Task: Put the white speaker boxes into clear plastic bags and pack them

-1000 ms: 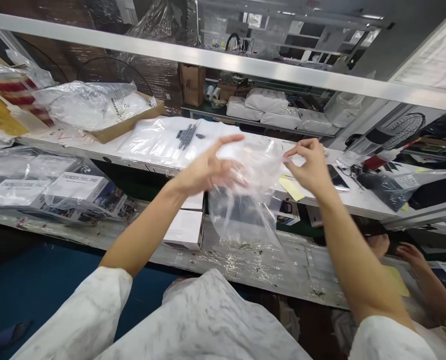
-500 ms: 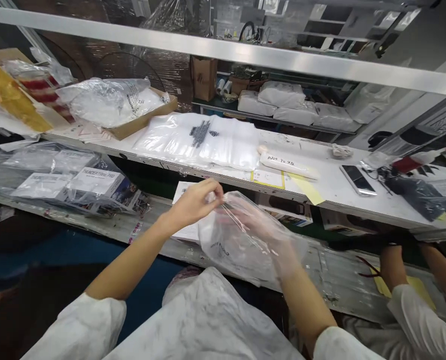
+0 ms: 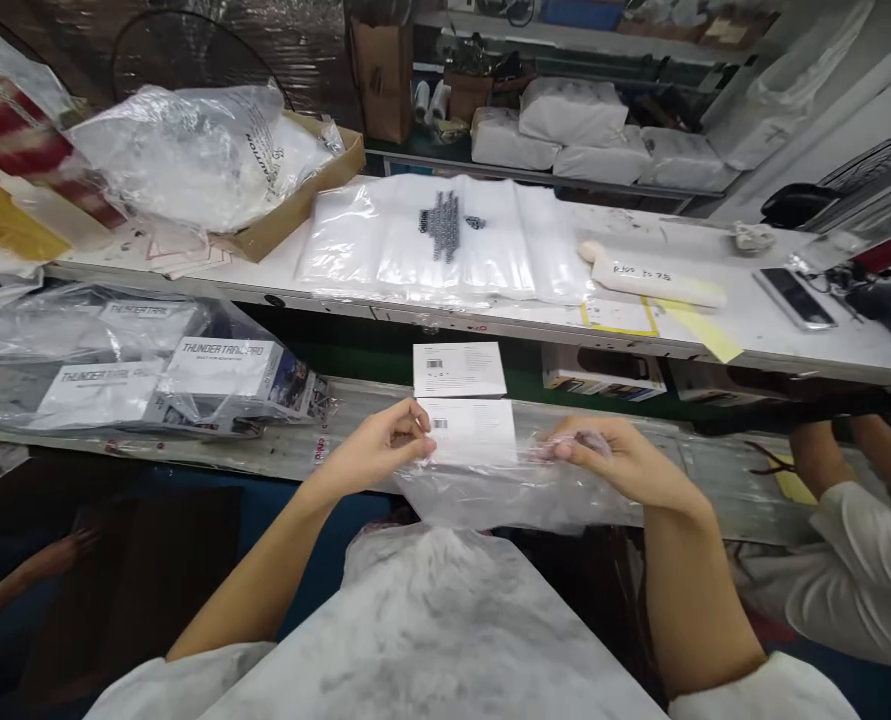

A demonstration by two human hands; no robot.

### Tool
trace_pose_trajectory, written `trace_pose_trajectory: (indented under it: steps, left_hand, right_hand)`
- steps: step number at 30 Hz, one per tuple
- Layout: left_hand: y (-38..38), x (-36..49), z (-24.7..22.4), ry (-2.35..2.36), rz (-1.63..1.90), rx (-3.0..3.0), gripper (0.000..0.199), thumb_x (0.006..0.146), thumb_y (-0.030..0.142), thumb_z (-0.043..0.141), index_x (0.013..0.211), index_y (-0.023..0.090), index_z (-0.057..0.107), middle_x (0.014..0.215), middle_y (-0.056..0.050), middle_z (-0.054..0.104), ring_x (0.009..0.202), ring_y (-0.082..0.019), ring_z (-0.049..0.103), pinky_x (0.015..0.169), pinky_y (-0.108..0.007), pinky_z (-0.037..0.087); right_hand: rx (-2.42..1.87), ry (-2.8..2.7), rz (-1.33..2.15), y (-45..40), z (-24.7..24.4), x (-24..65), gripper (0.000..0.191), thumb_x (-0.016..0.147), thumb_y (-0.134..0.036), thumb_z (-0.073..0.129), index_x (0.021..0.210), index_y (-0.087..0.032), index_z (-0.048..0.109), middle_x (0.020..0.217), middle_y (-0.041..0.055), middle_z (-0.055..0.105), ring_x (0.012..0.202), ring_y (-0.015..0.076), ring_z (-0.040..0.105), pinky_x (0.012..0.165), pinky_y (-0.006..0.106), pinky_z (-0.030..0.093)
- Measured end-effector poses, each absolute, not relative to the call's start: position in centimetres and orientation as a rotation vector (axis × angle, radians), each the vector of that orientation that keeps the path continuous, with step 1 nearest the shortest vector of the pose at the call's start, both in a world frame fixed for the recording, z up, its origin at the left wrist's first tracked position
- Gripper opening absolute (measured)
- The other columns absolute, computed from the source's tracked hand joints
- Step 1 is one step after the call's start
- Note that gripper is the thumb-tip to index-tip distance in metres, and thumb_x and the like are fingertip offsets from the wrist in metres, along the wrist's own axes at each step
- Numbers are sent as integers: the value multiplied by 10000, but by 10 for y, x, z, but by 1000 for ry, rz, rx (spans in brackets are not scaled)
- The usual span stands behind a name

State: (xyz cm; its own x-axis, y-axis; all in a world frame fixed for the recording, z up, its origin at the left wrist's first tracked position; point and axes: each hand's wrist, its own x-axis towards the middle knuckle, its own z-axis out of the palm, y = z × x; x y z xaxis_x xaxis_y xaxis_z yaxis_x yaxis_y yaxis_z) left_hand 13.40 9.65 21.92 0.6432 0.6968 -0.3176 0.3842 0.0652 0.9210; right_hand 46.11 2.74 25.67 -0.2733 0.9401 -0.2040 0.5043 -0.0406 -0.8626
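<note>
A clear plastic bag (image 3: 520, 492) is stretched between my two hands, just above the grey lower ledge. My left hand (image 3: 385, 440) pinches one edge of its mouth, thumb against fingers. On the other side my right hand (image 3: 610, 455) grips the opposite edge, with some film bunched in the fingers. Between the hands lies a white box (image 3: 471, 428) with a barcode, its near part under the film; whether it is inside the bag I cannot tell. Directly behind it is a second white box (image 3: 458, 368), also barcoded.
Bagged printed boxes (image 3: 220, 365) lie left on the lower ledge (image 3: 745, 515). On the white shelf are a stack of flat plastic bags (image 3: 385, 240), a cardboard tray (image 3: 295, 215), and a phone (image 3: 796, 298). A co-worker's arms (image 3: 820, 455) are at the right.
My right hand has moved right, out from behind the film, and the bag's mouth is spread wide. The view has shifted, and the two white boxes now show more fully.
</note>
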Motion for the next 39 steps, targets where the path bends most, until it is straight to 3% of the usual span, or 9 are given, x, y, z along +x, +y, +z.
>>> trace_pose_trajectory:
  steps: [3,9,14,17,22,25,28,33,39]
  left_hand:
    - [97,103,189,893,377,1459,383,844,512,822,1102,256,700,1005,-52,760,986,-236,709,867,-317,549]
    - [78,73,153,859,367,1251,449,975,570,649,746,199,541,609,56,412,541,-94,349,523,-236,306]
    - [72,68,147,463,446,1147,405,817,399,885,765,186,545,1037,-57,665,948,-187,653,841,-305,532]
    - [68,78,141,483,590,893,425,861,460,837,807,211,497,817,5,635,677,-148,656,667,-283,531]
    - [62,79,132,818,394,1072,390,837,538,842,853,194,657,693,24,586,579,-99,516,569,-227,379]
    - [58,73,125,540,85,978,511,774,664,835,876,168,762,673,-32,635,592,-138,522,574,-265,379]
    - [55,71,116,521,474,680,532,687,649,887,639,182,638,648,-32,588,624,-153,536,596,-281,434]
    - [62,75,91,743,709,629,583,715,547,894,603,201,438,601,51,398,459,-61,281,438,-235,261]
    - [75,135,50,1295,1057,1155,403,870,544,783,813,220,550,853,-25,609,800,-159,581,737,-286,458]
  right_hand:
    - [-1611,-1520,1152,18,227,436,400,882,-616,749,844,-223,812,953,89,750,877,246,685,762,356,557]
    - [-1735,-1046,1121,-32,175,390,381,928,-588,722,827,-229,799,747,46,700,725,213,631,701,350,514]
    - [-1288,-695,1036,-58,149,379,312,815,-563,841,756,-262,781,679,7,627,619,172,592,601,327,514]
    - [-1227,-484,1171,-62,144,377,270,832,-535,823,778,-276,771,445,-57,429,391,115,358,420,282,342]
    - [-1151,-375,1034,-55,141,382,295,730,-493,916,720,-274,720,645,-18,593,623,150,567,585,302,519]
    - [-1064,-229,1009,-52,134,391,310,742,-479,912,742,-268,684,630,-52,526,498,86,438,433,217,409]
    - [-1209,-272,1310,-58,124,403,274,824,-474,856,828,-269,674,499,-104,438,353,60,291,323,190,278]
    - [-1220,-864,2215,-80,113,426,342,792,-487,886,800,-199,702,500,-33,611,373,120,499,412,254,442]
    - [-1635,-721,972,-24,73,439,464,818,-651,784,688,-217,682,676,14,651,677,175,609,685,318,550]
